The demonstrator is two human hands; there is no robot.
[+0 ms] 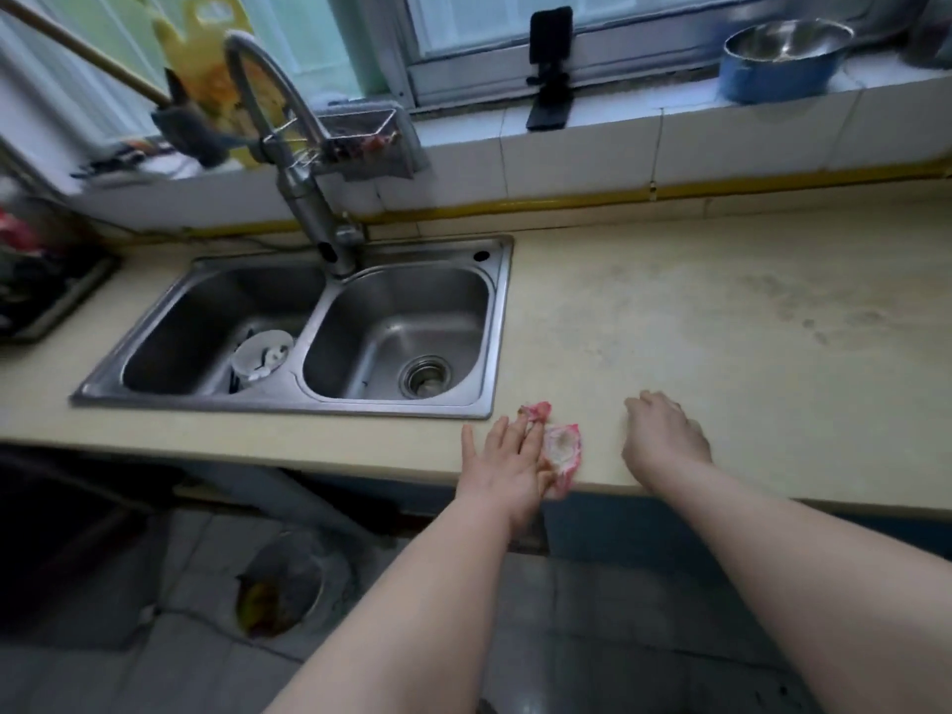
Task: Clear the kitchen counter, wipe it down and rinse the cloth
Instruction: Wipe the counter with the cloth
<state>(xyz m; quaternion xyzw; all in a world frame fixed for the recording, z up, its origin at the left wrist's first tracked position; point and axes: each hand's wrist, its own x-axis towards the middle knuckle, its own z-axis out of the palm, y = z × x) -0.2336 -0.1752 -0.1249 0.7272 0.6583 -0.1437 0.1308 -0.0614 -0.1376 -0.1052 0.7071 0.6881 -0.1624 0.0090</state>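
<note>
Pink scraps (561,445), long axis 12-to-6, touch our flat, straight-fingered left hand (507,458) at its 3 o'clock; our cupped right hand (664,435) sits farther, contents unclear.

Both arms are bare and stretch forward, the left forearm (412,610) angling inward and the right forearm (803,553) coming in from the far right. The left hand (507,468) lies palm down, its fingers (495,439) straight and slightly spread, pointing away from the body, with the wrist level behind them. The right hand (665,436) sits well apart, out past the left hand's thumb side, with its back turned up and its knuckles raised. Its fingers bend downward beyond the knuckles (their tips are hidden, so any grip is unclear).
</note>
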